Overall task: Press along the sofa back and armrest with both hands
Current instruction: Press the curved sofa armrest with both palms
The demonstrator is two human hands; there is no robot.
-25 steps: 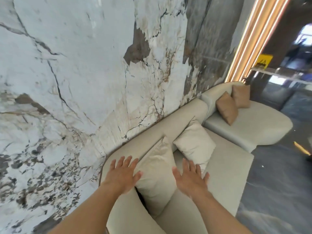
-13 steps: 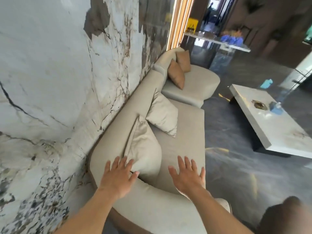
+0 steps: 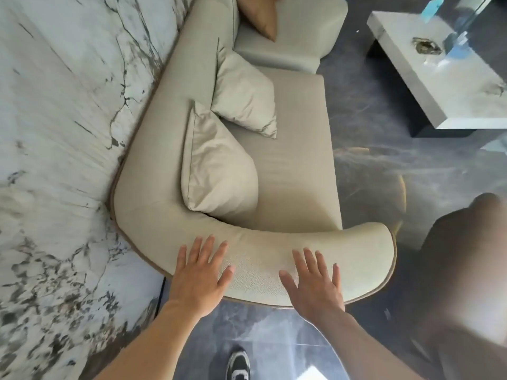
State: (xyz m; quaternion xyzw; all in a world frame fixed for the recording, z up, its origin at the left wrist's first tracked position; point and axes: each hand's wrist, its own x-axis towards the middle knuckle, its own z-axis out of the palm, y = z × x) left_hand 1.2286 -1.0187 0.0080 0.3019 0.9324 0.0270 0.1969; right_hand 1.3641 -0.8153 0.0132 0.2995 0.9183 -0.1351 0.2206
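A beige fabric sofa stands against a marble wall; its curved armrest (image 3: 365, 253) runs across the near side and its back (image 3: 175, 86) follows the wall away from me. My left hand (image 3: 200, 275) lies flat, fingers spread, on the armrest near the corner. Further along the armrest towards its rounded end, my right hand (image 3: 315, 283) also rests palm down with its fingers apart. Neither hand holds anything.
Two cream cushions (image 3: 219, 165) (image 3: 244, 91) lean on the seat and a brown cushion (image 3: 263, 15) lies further back. A pale low table (image 3: 439, 69) stands at the right on the dark glossy floor. My shoe (image 3: 238, 363) is below. A dark blurred shape (image 3: 466, 270) fills the right edge.
The view has tilted down and swung right. Both hands have slid from the sofa's back corner onto the armrest, staying flat and spread.
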